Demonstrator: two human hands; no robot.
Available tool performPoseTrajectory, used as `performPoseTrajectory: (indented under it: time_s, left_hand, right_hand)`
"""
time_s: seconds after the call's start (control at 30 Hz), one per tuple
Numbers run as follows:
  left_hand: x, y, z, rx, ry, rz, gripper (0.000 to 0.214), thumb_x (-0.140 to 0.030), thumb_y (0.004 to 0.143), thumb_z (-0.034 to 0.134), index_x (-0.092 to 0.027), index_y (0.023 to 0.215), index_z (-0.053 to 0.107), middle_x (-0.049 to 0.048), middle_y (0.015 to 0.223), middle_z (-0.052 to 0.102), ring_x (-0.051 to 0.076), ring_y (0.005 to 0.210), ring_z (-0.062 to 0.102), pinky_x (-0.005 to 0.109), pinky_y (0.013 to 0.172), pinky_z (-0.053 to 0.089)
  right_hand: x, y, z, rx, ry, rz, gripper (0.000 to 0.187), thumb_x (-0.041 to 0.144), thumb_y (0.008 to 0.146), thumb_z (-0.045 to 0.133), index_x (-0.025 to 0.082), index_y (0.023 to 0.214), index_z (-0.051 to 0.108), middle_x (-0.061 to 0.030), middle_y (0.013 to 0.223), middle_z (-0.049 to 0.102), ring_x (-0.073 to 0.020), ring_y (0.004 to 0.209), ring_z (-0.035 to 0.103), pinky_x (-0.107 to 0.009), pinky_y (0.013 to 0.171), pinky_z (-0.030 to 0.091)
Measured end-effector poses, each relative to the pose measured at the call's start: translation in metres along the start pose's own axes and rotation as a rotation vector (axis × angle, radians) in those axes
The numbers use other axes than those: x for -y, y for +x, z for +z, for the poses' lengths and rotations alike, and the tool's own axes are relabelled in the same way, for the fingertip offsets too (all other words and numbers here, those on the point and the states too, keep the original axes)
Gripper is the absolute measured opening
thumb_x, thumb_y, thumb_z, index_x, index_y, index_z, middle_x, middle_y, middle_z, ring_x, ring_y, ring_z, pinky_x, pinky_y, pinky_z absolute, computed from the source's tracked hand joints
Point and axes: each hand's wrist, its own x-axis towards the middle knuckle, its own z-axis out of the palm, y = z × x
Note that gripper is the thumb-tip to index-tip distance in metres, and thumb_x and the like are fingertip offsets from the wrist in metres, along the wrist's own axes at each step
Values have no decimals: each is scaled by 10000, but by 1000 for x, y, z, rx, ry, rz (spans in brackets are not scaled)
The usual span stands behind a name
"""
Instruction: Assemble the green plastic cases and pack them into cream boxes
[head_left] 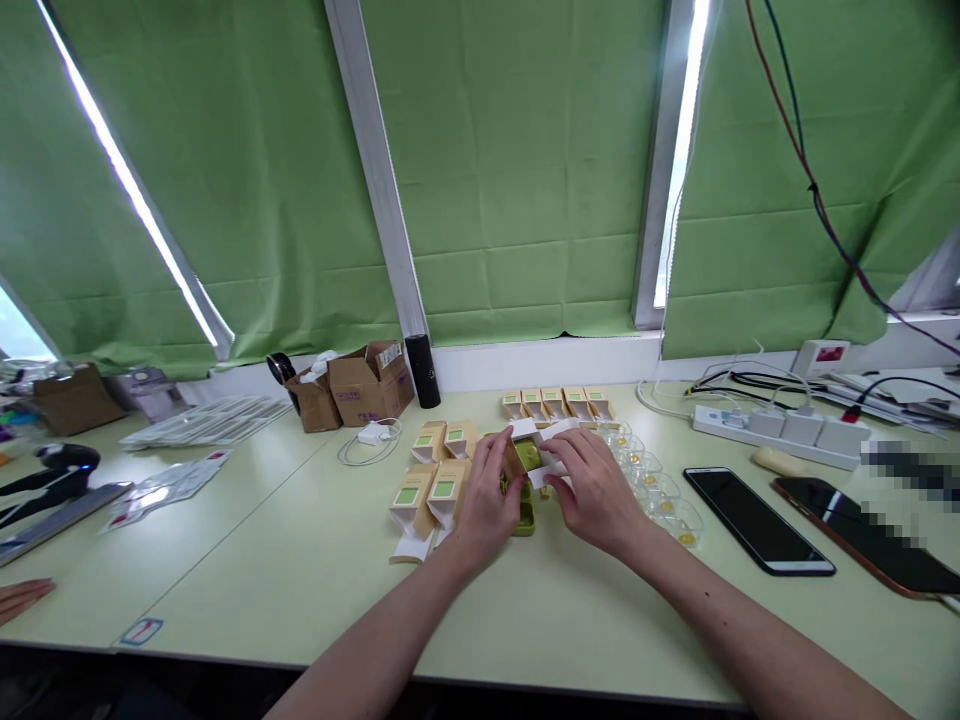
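Observation:
In the head view my left hand (491,500) is closed around a small kraft cardboard box (512,458), tilted with its white-lined flaps spread. Inside its mouth shows a green piece (528,455). The fingers of my right hand (592,483) pinch a white flap (556,430) on the box's right side. Beneath the hands lies an olive-green item (525,520), mostly hidden. To the left stand several open boxes (424,492) with green windows. Several clear plastic cups (660,488) with yellow centres are lined up at the right.
Small boxes (555,403) form a row at the back. Behind them to the left are a brown carton (371,385) and a black cylinder (423,370). Phones (757,520) and a power strip (780,432) lie right. Another person's hand (26,598) rests at the far left.

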Motion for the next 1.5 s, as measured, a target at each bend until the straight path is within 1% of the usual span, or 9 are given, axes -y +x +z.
performPoseTrajectory:
  time_s: [0.2, 0.4, 0.67, 0.87, 1.03, 1.17, 1.27, 1.43, 1.5]
  left_hand:
    - [-3, 0, -1, 6, 129, 114, 706, -119, 988, 554, -293, 1632, 324, 150, 1394, 548, 290, 1319, 599, 492, 1085, 569]
    - [-7, -2, 1, 17, 247, 276, 749, -81, 1007, 507, -283, 1676, 237, 169, 1411, 559, 294, 1354, 585, 484, 1086, 583]
    - [-3, -1, 1, -6, 308, 270, 736, -90, 1019, 487, -287, 1682, 234, 172, 1406, 563, 297, 1338, 605, 457, 1047, 609]
    - [0, 2, -1, -44, 356, 271, 746, -93, 1017, 503, -282, 1686, 234, 173, 1372, 573, 296, 1307, 617, 432, 1003, 628]
    - [-1, 3, -1, -69, 393, 289, 767, -67, 997, 527, -254, 1684, 243, 173, 1360, 576, 287, 1293, 619, 426, 1016, 622]
    - [-1, 3, -1, -86, 426, 296, 771, -59, 990, 533, -240, 1684, 250, 179, 1347, 587, 280, 1258, 639, 395, 977, 632]
    - [-2, 3, -2, -90, 450, 293, 768, -67, 994, 531, -243, 1687, 249, 181, 1340, 592, 281, 1239, 649, 378, 936, 640]
    - [-3, 4, -3, -87, 496, 313, 756, -72, 1002, 508, -241, 1691, 247, 183, 1315, 601, 288, 1237, 646, 358, 872, 637]
    - [-3, 4, -3, -83, 512, 344, 750, -68, 1003, 496, -245, 1691, 254, 182, 1297, 606, 290, 1235, 643, 356, 860, 631]
  right_hand:
    - [-1, 2, 2, -47, 83, 85, 215, 152, 956, 579, 204, 1156, 637, -124, 1090, 635, -301, 1045, 595, -486, 856, 565]
    - [2, 1, 15, -105, 80, 178, 110, 154, 979, 575, 223, 939, 651, -95, 983, 585, -275, 958, 565, -461, 804, 557]
    - [-3, 1, 18, -102, 269, 305, 159, 244, 1031, 532, 244, 872, 527, -66, 947, 613, -239, 903, 596, -390, 747, 546]
    - [-4, 1, 16, -121, 496, 481, 170, 356, 1042, 537, 235, 933, 586, -79, 1017, 708, -213, 849, 662, -372, 749, 566]
    - [-5, 4, 12, -87, 660, 705, 294, 528, 988, 604, 236, 964, 620, -78, 1020, 736, -231, 871, 684, -385, 794, 566]
    - [-5, 8, 8, -132, 811, 786, 419, 670, 911, 657, 254, 953, 621, -58, 945, 723, -235, 863, 660, -374, 780, 552]
    - [-2, 11, 1, -167, 996, 827, 452, 686, 834, 739, 263, 898, 596, -47, 915, 724, -230, 848, 650, -365, 762, 554]
    - [5, 15, -10, 57, 1308, 938, 478, 581, 713, 867, 239, 753, 536, -62, 1052, 770, -178, 683, 614, -314, 546, 506]
    - [8, 16, -10, 138, 1352, 956, 492, 546, 660, 903, 228, 706, 531, -38, 944, 757, -149, 624, 578, -281, 497, 467]
